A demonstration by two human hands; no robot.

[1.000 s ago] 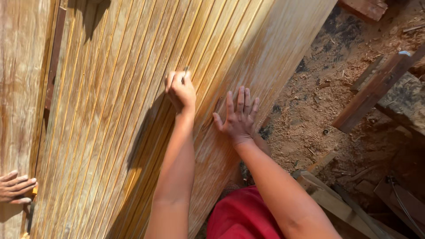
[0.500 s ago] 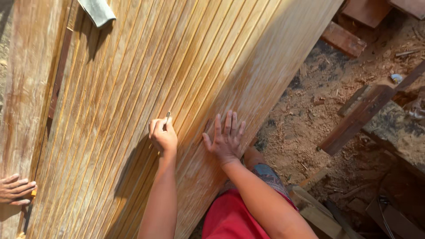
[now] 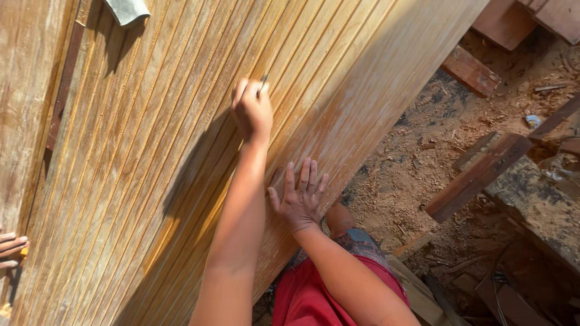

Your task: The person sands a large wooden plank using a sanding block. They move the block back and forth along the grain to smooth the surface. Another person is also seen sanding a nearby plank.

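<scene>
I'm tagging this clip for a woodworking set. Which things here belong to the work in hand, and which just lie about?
In use:
grooved wooden panel
left hand, gripping a small dark tool
right hand, flat on the panel

Lying about:
timber offcuts
sawdust-strewn ground

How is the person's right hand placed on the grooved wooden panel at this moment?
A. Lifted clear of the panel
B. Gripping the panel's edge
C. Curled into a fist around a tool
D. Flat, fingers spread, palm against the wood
D: the right hand lies open with fingers spread flat on the grooved wooden panel, while the left hand is the one closed around a small thin tool.
</scene>
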